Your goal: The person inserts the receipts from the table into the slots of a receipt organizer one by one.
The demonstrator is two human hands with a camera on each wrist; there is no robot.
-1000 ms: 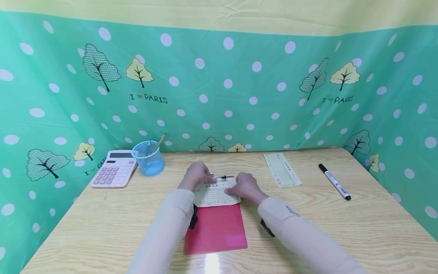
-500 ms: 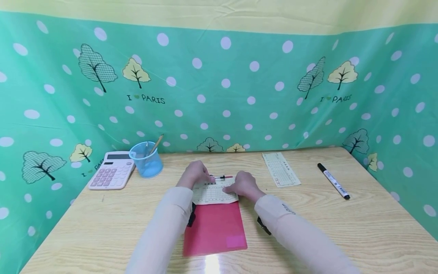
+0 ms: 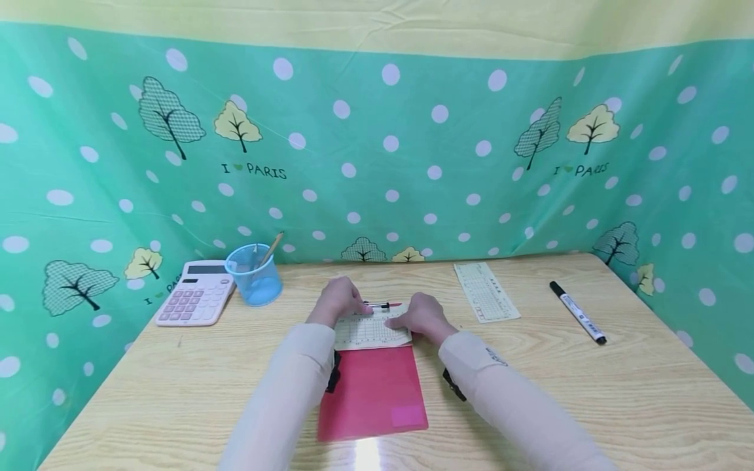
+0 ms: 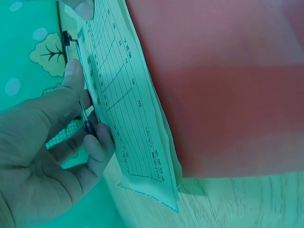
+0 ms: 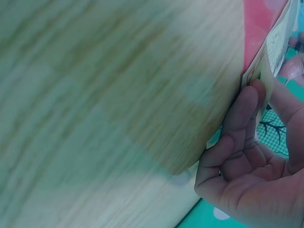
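Printed slips [image 3: 368, 335] lie over the upper end of a red folder [image 3: 371, 392] at the centre of the head view, seemingly lined up but perhaps not yet fastened, while a loose slip [image 3: 486, 292] lies apart at upper right and bare tabletop [image 3: 589, 386] spreads to both sides. In the left wrist view, the left hand [image 4: 40, 156] pinches the metal clip [image 4: 90, 128] at upper left, tight beside the slips' edge. In the right wrist view, the right hand [image 5: 251, 183] at lower right holds that stack's edge between fingers and thumb, with open wood to the left.
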